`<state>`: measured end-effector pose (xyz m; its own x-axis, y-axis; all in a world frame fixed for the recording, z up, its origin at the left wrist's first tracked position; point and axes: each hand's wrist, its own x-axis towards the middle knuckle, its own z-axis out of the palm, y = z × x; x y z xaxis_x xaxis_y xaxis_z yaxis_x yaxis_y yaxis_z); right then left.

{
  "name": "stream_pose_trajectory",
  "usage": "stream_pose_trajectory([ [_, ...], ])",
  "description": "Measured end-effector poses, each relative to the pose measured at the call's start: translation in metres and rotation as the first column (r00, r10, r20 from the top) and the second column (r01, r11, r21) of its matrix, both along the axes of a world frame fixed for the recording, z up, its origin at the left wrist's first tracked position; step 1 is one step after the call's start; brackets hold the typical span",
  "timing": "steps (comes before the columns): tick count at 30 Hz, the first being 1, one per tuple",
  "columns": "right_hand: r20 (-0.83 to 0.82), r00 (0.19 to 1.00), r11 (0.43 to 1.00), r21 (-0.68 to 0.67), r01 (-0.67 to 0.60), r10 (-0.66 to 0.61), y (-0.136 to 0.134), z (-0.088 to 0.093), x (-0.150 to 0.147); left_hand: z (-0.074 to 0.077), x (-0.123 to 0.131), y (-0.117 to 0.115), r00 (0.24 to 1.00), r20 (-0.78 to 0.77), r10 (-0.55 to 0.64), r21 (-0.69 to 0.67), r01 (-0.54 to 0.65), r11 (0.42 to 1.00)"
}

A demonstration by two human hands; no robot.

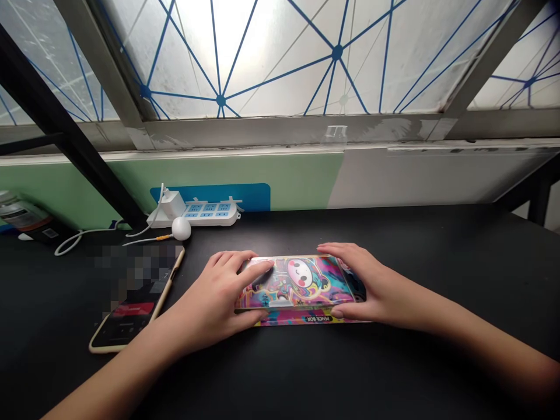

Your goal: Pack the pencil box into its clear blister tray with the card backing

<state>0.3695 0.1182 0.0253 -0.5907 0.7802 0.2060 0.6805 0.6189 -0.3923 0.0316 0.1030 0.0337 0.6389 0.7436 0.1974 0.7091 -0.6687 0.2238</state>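
The left hand is clasped around one end of the pencil box, the right hand around the other. The box lies on the black bench, right of the phone. Light, even pressure from both sides should keep it flat and square.

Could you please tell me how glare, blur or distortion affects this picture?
In the head view, the window glares nearly white in places; there too, blocky pixelation hides part of the phone; in that head view, the pencil box looks fairly sharp, the leftmost bottle softer.
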Motion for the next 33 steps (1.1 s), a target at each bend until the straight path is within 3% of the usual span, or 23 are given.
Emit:
stream_pose_trajectory([
  [7,-0.059,0.998,1.000,0.003,0.009,-0.009,-0.001,0.001,0.001,-0.004,0.004,-0.004,1.000,-0.009,-0.014,0.211,0.016,0.977],
  [13,-0.120,0.971,0.975,0.048,0.215,-0.208,-0.002,0.009,-0.003,-0.005,0.012,-0.009,1.000,-0.005,-0.022,0.380,0.022,0.925],
  [17,-0.153,0.972,0.969,0.143,0.199,-0.177,-0.002,0.014,-0.004,-0.004,0.014,-0.008,1.000,0.006,-0.031,0.399,0.026,0.917],
  [24,-0.226,0.970,0.950,0.272,0.151,-0.090,-0.007,0.013,-0.004,0.009,-0.006,0.002,0.947,0.265,0.182,0.337,-0.268,0.903],
  [28,-0.217,0.975,0.887,0.438,0.143,-0.049,-0.013,0.018,-0.004,0.012,-0.012,0.001,0.907,0.404,0.117,0.311,-0.256,0.915],
  [33,-0.103,0.994,0.769,0.632,0.097,-0.040,-0.017,0.021,-0.005,0.009,-0.008,-0.006,0.968,0.250,0.005,0.448,-0.120,0.886],
])
